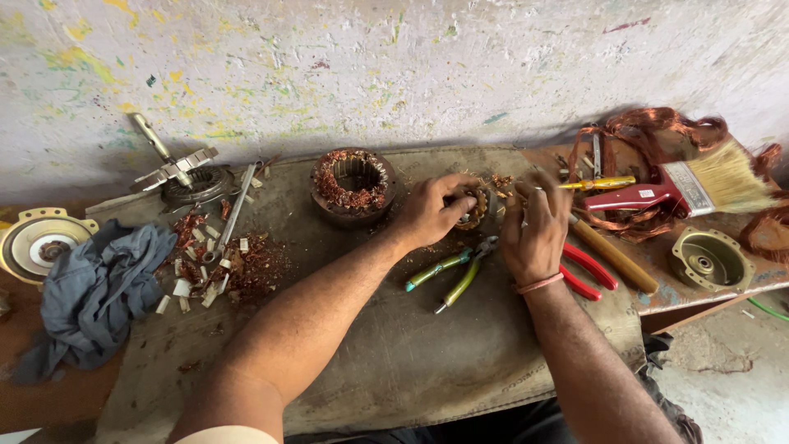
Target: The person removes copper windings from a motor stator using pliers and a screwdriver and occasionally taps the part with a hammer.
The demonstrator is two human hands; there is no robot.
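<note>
Two hands meet on the small motor core [477,205] at the upper middle of the frame: your left hand [429,212] grips it, your right hand [536,230] closes over its wires. Hold it firmly on the desk [394,362] and pull gently; the pliers [452,271] lie just below.

your small round stator core [477,205] sits on the cloth-covered counter [394,353], tipped on edge. frayed copper winding bristles from its far side, and both your hands partly hide it.
</note>
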